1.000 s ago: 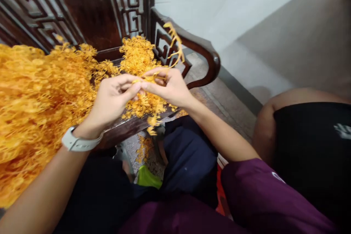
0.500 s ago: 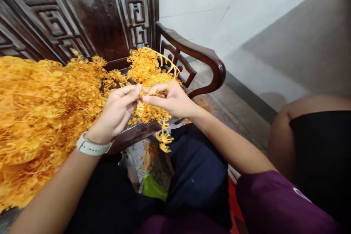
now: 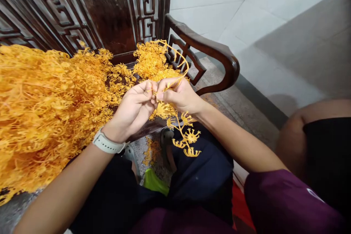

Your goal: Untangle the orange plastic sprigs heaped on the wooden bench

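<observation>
Two bare hands (image 3: 156, 102) meet at the centre of the view, just above the front edge of a dark carved wooden bench seat (image 3: 146, 128). The left hand (image 3: 133, 111), with a pale grey smartwatch (image 3: 108, 145) on its wrist, and the right hand (image 3: 178, 97) are close together, their fingertips (image 3: 153, 97) pinching a thin orange strand (image 3: 178, 58). From that pinch the strand loops up towards 1 o'clock, while a branching orange sprig (image 3: 185, 135) dangles towards 5 o'clock, over the lap. A large heap of the same dried, coral-like orange strands (image 3: 46, 106) fills the seat from 9 o'clock to 11 o'clock, and a smaller clump (image 3: 150, 60) rises at 12 o'clock.

Fretwork panels of dark polished wood (image 3: 106, 11) form the bench back, and a curved armrest (image 3: 216, 49) sweeps round at 1 o'clock. Beyond it lies a speckled grey floor (image 3: 227, 106), edged by a dark skirting strip (image 3: 260, 104) and pale tiles (image 3: 219, 7). Orange crumbs (image 3: 150, 151) lie on the floor below the seat, near a lime-green object (image 3: 155, 183). At 3 o'clock, a second person's bare limb (image 3: 293, 135) sits beside black cloth (image 3: 329, 161).
</observation>
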Demonstrator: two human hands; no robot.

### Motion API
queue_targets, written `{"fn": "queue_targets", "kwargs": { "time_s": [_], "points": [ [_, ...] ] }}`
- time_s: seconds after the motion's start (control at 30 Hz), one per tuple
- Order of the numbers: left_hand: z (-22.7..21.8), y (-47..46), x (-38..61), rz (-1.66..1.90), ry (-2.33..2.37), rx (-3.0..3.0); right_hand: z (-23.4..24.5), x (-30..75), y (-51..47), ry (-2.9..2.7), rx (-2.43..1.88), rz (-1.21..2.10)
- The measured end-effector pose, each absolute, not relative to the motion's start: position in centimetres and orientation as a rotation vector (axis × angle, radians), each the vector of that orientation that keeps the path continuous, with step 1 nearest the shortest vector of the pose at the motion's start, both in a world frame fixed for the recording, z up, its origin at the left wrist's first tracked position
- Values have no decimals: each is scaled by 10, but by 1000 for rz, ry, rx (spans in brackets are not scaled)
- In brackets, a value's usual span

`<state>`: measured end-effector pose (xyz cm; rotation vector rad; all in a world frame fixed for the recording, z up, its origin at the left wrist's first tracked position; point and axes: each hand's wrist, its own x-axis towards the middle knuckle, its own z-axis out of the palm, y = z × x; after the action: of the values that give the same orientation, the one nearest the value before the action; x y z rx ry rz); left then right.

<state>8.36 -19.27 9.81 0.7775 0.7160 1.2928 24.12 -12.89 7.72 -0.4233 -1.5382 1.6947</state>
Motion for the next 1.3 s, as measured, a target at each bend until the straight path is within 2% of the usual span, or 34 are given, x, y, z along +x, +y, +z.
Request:
{"fn": "queue_targets", "kwargs": {
  "time_s": [0.37, 0.57, 0.73, 0.83, 0.93, 1.07, 1.17, 1.3],
  "points": [
    [107, -195, 77, 1263, 753, 872, 90, 252, -141, -1729, -364, 1557],
    [121, -176, 26, 1469, 912, 902, 96, 258, -159, -1909, -329, 1707],
    [65, -146, 7, 1339, 1232, 1133, 87, 258, -149, -1823, -542, 1524],
    [22, -134, 1, 987, 1319, 1452, 82, 260, -137, -1759, -658, 1424],
    [6, -134, -4, 786, 1330, 1692, 78, 259, -128, -1698, -789, 1289],
    [40, -151, 13, 958, 1313, 1897, 76, 258, -124, -1681, -862, 1037],
    [75, -166, 38, 1225, 1062, 1727, 79, 256, -130, -1700, -856, 978],
    [86, -168, 57, 1456, 1095, 1745, 89, 253, -140, -1668, -844, 943]
  ]
}}
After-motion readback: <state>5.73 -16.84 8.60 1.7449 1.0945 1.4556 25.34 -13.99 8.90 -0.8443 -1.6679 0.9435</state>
